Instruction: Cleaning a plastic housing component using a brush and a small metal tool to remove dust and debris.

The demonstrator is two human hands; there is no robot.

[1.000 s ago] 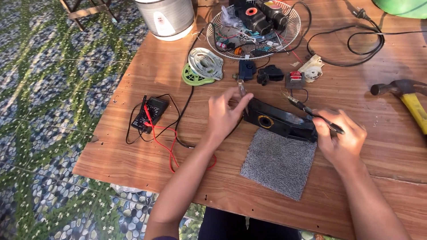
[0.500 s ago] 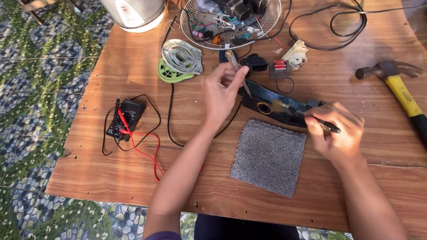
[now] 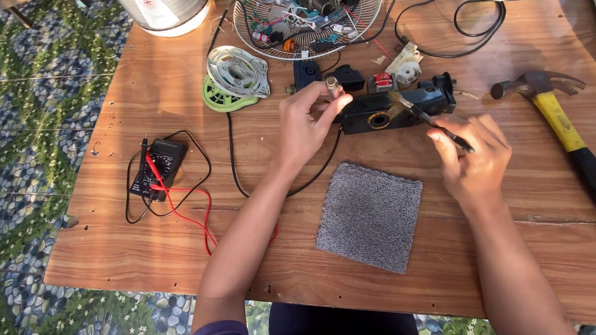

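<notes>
My left hand (image 3: 308, 121) grips the left end of a long black plastic housing (image 3: 397, 107) that lies on the wooden table (image 3: 124, 260); a small metal shaft pokes up by my fingertips. A thin paintbrush (image 3: 428, 118) is pinched in my right hand (image 3: 473, 155), and its pale bristles touch the top of the housing near a round hole. A grey square of carpet-like mat (image 3: 370, 217) lies just in front of both hands.
A black multimeter (image 3: 156, 169) with red and black leads sits at the left. A green-and-white round motor cover (image 3: 234, 75) and small black parts lie behind the housing. A wire fan guard (image 3: 307, 28) holds several loose parts. A yellow-handled hammer (image 3: 555, 115) lies at the right.
The view has shifted so the table sits lower and closer. My right hand has brought the brush up onto the housing, while my left hand keeps its grip on the left end.
</notes>
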